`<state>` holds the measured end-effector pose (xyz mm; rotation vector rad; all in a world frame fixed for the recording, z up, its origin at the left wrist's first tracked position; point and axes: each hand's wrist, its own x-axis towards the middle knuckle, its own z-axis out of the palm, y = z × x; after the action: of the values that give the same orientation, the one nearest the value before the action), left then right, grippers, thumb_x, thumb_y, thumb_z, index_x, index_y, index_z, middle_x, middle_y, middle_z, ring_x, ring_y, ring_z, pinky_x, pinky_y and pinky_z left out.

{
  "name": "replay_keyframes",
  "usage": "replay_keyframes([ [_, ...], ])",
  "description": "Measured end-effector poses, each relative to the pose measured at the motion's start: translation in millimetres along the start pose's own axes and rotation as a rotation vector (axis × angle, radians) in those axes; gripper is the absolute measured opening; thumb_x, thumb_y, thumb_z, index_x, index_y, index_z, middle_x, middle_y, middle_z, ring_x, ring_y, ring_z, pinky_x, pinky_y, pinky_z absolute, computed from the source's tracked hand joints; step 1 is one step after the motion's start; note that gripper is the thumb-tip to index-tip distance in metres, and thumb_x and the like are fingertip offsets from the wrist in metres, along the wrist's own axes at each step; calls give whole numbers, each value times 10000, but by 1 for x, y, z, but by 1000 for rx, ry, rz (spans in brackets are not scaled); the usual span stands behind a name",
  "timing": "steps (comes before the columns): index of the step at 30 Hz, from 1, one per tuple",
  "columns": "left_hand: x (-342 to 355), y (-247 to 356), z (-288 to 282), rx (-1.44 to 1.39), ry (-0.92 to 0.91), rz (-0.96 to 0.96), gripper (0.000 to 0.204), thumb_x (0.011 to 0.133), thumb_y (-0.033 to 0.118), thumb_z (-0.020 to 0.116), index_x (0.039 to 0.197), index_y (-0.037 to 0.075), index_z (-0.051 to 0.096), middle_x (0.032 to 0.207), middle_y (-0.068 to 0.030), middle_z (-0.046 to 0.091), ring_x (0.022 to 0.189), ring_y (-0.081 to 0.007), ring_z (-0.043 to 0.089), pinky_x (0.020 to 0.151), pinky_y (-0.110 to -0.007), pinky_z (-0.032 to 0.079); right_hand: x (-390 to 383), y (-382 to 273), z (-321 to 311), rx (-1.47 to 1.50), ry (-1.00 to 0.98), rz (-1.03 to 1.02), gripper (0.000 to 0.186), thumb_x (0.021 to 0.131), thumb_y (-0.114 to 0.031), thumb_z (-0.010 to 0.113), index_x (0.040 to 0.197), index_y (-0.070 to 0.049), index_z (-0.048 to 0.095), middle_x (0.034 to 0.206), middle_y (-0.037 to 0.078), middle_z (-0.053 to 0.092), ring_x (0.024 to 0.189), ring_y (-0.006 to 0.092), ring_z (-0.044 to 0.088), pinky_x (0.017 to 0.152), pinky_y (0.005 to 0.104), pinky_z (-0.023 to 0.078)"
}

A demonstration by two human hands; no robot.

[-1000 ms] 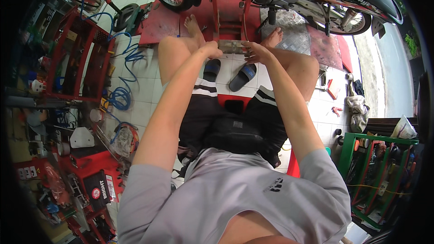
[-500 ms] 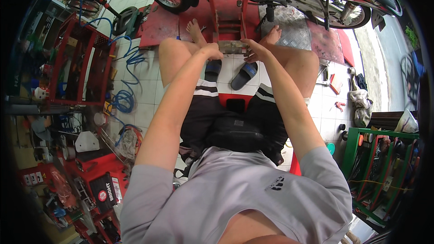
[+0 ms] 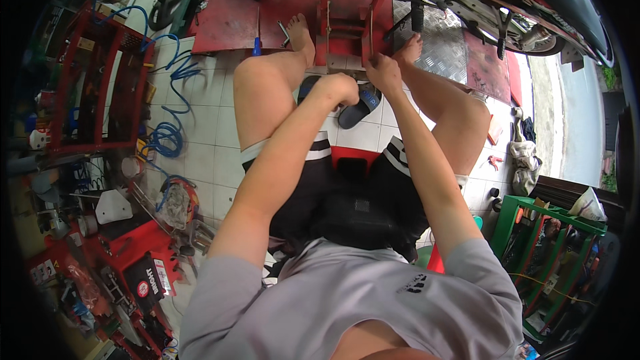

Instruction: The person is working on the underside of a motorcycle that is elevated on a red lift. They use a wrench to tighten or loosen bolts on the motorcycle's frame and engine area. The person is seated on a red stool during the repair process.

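My left hand is closed, knuckles up, between my knees, over the gap between two dark slide sandals. Whatever its fingers hold, if anything, is hidden beneath the hand. Just to its right, my right hand has its fingers drawn together at the near right corner of a red metal stand. Whether it grips the stand or a small part there cannot be made out. The stand's worn metal crossbar lies just beyond my left hand. Above stands a motorcycle.
A blue-handled screwdriver lies at the edge of a red platform. Coiled blue air hose runs beside a red rack at left. At right stand a green rack and a red-handled tool on the tiles.
My left hand has left the crossbar's left end, moving right and nearer to me, and is now closed. The right hand has shifted slightly right and closed its fingers. The head view has shifted.
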<state>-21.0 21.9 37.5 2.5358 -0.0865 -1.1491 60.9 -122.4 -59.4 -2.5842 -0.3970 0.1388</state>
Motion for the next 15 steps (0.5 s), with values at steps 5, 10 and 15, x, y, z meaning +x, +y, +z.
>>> replay_keyframes([
  [5,3,22,-1,125,-120,-3,332,751,118,548,1057,90,674,1101,-119,644,1018,-263,614,828,-409,504,33,-72,26,562,-281,-222,338,919,-301,510,963,9,636,877,96,676,784,204,645,744,304,505],
  [10,6,9,0,41,-42,15,314,741,92,567,1027,111,696,1025,-87,683,894,-232,676,752,-401,517,85,-118,76,1058,-874,218,599,971,-559,303,1107,-55,596,853,62,592,773,154,581,767,296,485],
  [15,-7,3,-16,61,-103,-103,203,737,155,650,929,132,713,906,-63,692,790,-231,667,667,-426,511,106,-135,115,785,-810,193,732,929,-666,205,1174,-87,581,899,63,507,813,178,529,778,308,443],
])
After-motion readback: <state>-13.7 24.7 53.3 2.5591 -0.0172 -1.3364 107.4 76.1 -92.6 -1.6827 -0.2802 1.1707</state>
